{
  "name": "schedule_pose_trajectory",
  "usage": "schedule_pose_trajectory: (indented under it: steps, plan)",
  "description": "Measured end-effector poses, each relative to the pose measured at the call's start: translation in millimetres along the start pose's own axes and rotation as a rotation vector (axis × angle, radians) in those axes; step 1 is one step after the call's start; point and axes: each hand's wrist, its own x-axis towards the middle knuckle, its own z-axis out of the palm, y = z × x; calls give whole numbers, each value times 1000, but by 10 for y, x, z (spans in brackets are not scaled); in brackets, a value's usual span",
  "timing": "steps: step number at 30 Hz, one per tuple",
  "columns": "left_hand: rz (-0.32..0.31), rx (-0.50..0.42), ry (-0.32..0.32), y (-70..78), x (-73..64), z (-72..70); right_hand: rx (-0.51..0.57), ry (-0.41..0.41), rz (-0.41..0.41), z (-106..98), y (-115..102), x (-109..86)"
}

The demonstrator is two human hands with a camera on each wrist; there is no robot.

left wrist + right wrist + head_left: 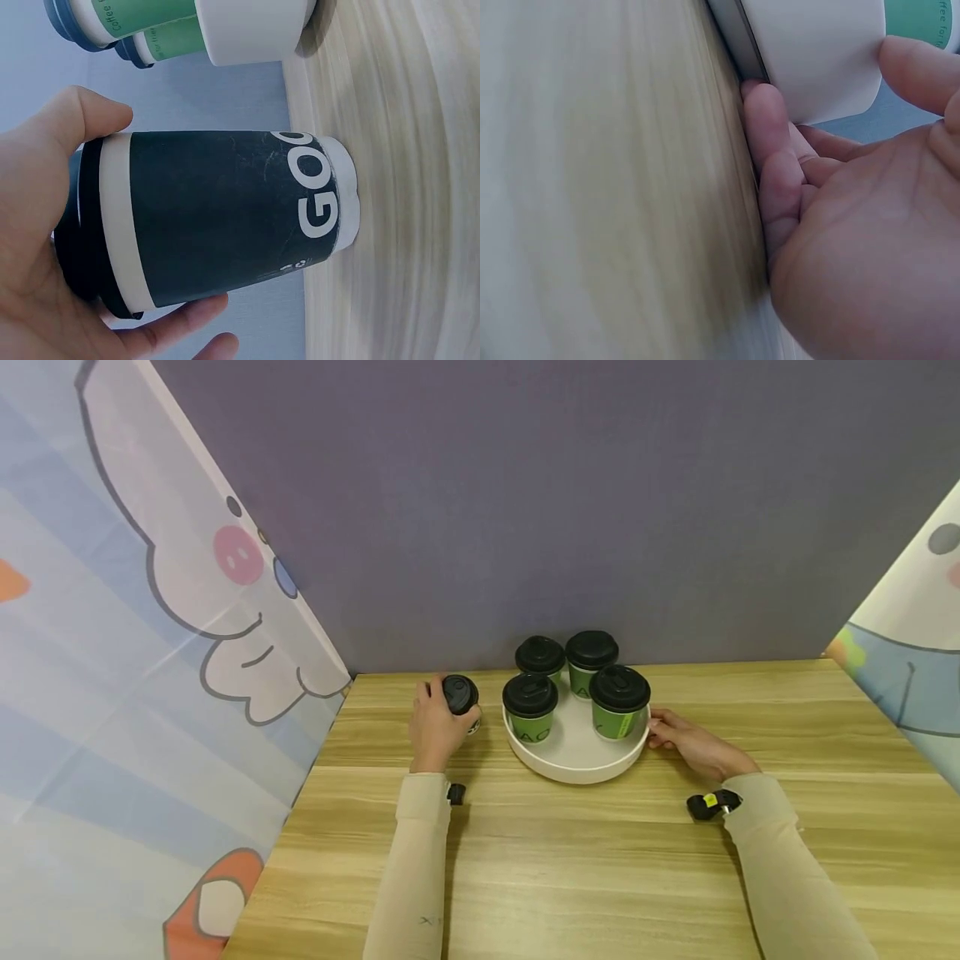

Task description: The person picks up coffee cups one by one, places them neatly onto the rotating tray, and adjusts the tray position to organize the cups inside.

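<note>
My left hand [438, 727] grips a dark paper coffee cup [217, 210] from above, thumb and fingers around its black lid [459, 693]. White letters run near the cup's bottom; whether its base touches the table I cannot tell. To its right is a round white tray [573, 774] bearing several green paper cups with black lids, one at the front left [531, 727] and another at the front right [615, 724]. My right hand [697, 747] holds the tray's right edge, with the thumb against the side wall [817, 60] and curled fingers [769, 124] at its underside.
Everything stands on a wood-grain table [585, 877]. A grey panel [562, 510] rises along the table's back edge, close behind the rear cups. Printed cartoon cloths hang at the left [112, 693] and right [915, 677].
</note>
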Motion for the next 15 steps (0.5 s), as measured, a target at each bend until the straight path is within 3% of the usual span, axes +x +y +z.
schedule_pose_trajectory:
  steps: [15]
  plan:
    - [34,-5,-19,2,-29,-59,-2,-21,-12,-18,-11,-25]
